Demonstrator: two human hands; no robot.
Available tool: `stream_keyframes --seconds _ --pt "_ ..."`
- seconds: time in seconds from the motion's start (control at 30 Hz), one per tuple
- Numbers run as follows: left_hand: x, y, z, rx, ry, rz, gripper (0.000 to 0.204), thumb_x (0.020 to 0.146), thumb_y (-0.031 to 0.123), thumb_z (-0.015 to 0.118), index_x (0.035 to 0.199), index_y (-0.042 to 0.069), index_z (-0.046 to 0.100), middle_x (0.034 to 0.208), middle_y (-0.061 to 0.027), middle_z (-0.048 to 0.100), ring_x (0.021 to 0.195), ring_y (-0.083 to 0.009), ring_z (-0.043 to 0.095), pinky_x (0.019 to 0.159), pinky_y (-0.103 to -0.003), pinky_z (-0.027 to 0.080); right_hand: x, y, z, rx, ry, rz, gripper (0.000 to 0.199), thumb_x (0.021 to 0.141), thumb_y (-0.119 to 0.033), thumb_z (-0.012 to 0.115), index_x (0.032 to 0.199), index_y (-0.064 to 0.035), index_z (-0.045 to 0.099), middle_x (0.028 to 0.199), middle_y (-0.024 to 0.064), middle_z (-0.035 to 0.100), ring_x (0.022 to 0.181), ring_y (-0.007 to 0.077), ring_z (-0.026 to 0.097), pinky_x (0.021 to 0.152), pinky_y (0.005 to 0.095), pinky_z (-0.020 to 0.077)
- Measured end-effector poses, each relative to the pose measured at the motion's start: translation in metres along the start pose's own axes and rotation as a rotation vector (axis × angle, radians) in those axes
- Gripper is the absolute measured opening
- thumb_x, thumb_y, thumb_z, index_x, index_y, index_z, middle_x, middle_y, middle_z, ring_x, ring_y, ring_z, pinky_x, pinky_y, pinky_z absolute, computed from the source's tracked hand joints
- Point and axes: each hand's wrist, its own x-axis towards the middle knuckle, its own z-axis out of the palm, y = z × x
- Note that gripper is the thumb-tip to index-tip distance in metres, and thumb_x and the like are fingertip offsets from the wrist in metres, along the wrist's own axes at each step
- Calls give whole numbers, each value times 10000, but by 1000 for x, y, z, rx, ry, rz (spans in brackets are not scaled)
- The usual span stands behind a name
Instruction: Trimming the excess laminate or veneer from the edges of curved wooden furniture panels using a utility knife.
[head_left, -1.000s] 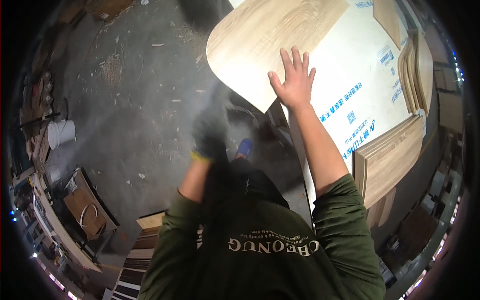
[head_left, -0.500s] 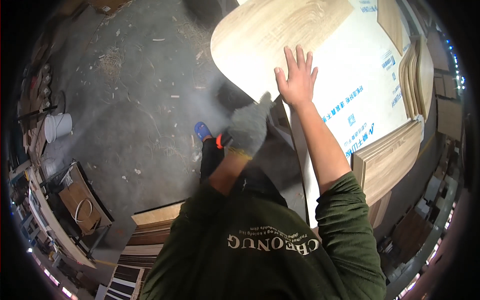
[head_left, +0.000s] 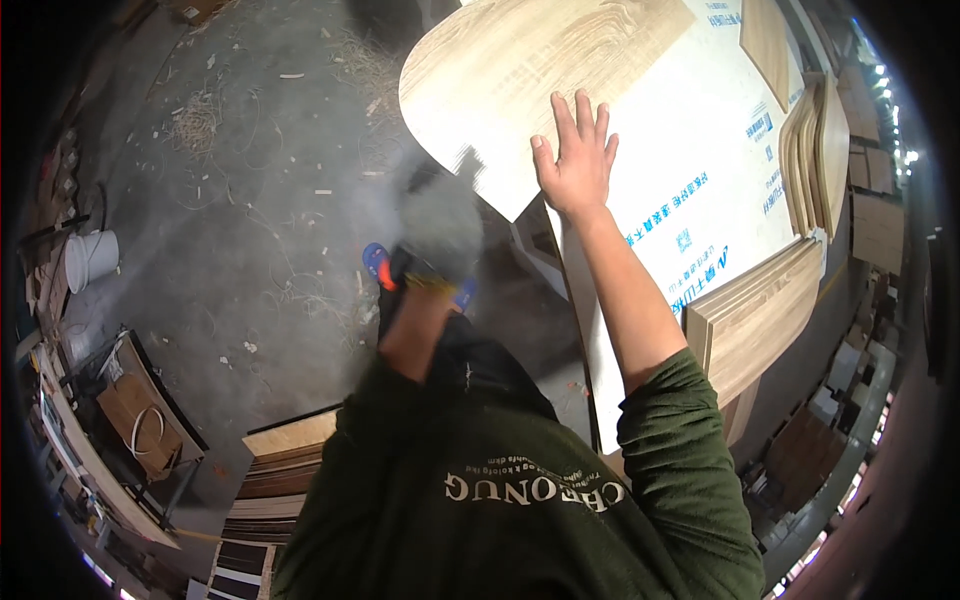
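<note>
My right hand [head_left: 575, 168], bare, lies flat with fingers spread on a rounded wood-grain board [head_left: 520, 70]. The board rests on a white panel [head_left: 650, 200] with blue print. In a grey glove, my left hand [head_left: 440, 230] is smeared by motion beside the board's left edge, over the floor. From the glove's near side sticks out an orange-ended tool [head_left: 386, 276]; the glove hides the rest, so its kind does not show. Whether the tool touches the board's edge I cannot tell.
Curved wood-grain pieces [head_left: 808, 160] and a stack of boards [head_left: 760, 325] lie on the panel's right side. A white bucket [head_left: 92, 262] stands at left. Strips and shavings litter the floor [head_left: 250, 230]. Long boards [head_left: 280, 480] lie at lower left, near a cardboard piece [head_left: 145, 425].
My left hand has swung left and nearer to me along the board's edge, with the orange-ended tool. My right hand stays flat on the board. The whole view has shifted slightly.
</note>
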Motion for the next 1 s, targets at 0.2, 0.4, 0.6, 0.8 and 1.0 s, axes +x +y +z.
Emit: stream_keyframes --seconds 0.2,0.4,0.6,0.8,1.0 --pt "-52 65 -41 -590 -626 -23 379 801 97 550 1176 125 593 773 -80 619 702 -260 620 633 -419 481 -2 3 3 -1 -15 24 648 843 -403 549 1439 -199 397 1540 147 258 1434 424 119 1123 625 105" --pt "-17 -75 37 786 -102 182 226 983 189 449 954 94 652 714 -34 578 665 -178 595 580 -321 498 3 -10 0 25 17 -21 648 841 -409 553 1435 -198 401 1533 148 265 1427 428 136 1118 629 118" --pt "-18 -5 39 -327 -230 -321 258 916 175 483 1074 17 612 688 -76 551 651 -230 586 592 -364 478 -2 -4 -2 -1 1 3 648 840 -406 554 1433 -194 402 1535 151 261 1428 426 136 1119 627 119" --pt "-65 88 -35 -609 -598 -145 458 839 92 513 1297 84 511 954 -138 652 737 -329 619 669 -434 483 1 -1 -2 16 29 -16 646 841 -404 550 1432 -187 404 1534 155 263 1427 430 137 1120 624 117" --pt "-110 -6 -67 -1128 -581 -681 332 916 201 565 1215 58 572 760 -76 649 663 -177 649 591 -292 515 -3 0 -1 1 -6 -25 710 836 -480 557 1448 -170 372 1542 168 240 1431 440 114 1091 678 75"
